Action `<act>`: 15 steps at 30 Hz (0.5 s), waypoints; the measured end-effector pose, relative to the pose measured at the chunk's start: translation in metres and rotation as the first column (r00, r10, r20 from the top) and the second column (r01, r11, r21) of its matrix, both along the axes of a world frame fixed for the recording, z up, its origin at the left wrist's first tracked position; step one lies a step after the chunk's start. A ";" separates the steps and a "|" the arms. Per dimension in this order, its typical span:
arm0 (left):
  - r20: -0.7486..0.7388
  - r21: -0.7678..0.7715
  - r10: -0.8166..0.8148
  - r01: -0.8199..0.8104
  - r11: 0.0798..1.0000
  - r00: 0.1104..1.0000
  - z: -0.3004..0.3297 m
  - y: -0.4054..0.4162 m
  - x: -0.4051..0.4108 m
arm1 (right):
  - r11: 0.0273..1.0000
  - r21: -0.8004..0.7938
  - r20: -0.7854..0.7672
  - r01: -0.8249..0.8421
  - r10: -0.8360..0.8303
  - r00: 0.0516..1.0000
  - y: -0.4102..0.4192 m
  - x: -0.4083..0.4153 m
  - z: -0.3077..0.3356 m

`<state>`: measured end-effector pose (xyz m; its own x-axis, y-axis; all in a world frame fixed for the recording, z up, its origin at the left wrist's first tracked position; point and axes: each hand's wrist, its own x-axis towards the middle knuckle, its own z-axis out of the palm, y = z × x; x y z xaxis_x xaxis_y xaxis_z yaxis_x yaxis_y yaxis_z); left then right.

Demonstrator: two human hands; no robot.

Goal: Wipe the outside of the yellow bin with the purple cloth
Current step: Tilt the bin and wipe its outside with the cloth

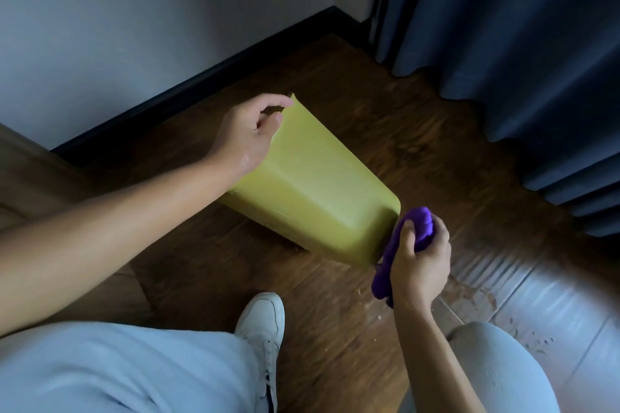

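Note:
The yellow bin (312,184) lies tipped on the wooden floor, its base turned toward me and its rim pointing to the far wall. My left hand (250,136) grips the bin's far rim, fingers curled over the edge. My right hand (421,260) is closed around the bunched purple cloth (419,228). The cloth presses against the bin's base corner at the right. A tail of cloth hangs below my right hand. The bin's inside is hidden.
A dark skirting board (201,84) runs along the grey wall behind the bin. Blue curtains (520,43) hang at the right, reaching the floor. My white shoe (265,318) and my knees in light trousers are near the bottom. Crumbs lie on the floor (476,298) at the right.

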<state>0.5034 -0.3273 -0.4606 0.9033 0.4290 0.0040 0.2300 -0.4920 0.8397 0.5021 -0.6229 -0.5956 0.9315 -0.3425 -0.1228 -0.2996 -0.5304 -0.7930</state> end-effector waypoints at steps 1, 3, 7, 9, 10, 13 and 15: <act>-0.002 -0.013 -0.006 0.006 1.000 1.000 0.001 -0.003 0.003 | 0.998 -0.011 0.105 -0.058 0.059 0.993 0.006 0.002 0.012; -0.021 -0.074 -0.040 0.039 0.997 0.999 0.001 -0.009 0.006 | 0.980 -0.055 0.258 -0.190 0.198 0.946 0.025 0.006 0.037; -0.092 -0.210 -0.243 0.219 0.953 0.966 -0.005 -0.019 -0.004 | 0.916 -0.102 0.388 -0.387 0.395 0.833 0.076 0.012 0.074; -0.086 -0.249 -0.268 0.240 0.938 0.960 -0.008 -0.022 -0.008 | 0.908 -0.080 0.442 -0.412 0.403 0.802 0.095 0.013 0.085; -0.074 -0.254 -0.257 0.231 0.939 0.964 -0.008 -0.024 -0.009 | 0.906 -0.079 0.466 -0.415 0.402 0.788 0.102 0.013 0.089; -0.049 -0.212 -0.215 0.200 0.956 0.975 -0.006 -0.028 -0.009 | 0.878 -0.150 0.491 -0.454 0.465 0.737 0.115 0.006 0.085; -0.046 -0.186 -0.205 0.193 0.963 0.978 -0.006 -0.029 -0.009 | 0.854 -0.228 0.478 -0.469 0.517 0.710 0.115 -0.002 0.073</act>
<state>0.4942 -0.3563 -0.4668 0.9663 0.2288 -0.1176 0.1992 -0.3762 0.9049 0.5002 -0.5074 -0.5226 0.8864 0.1972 0.4187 0.4526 -0.5582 -0.6954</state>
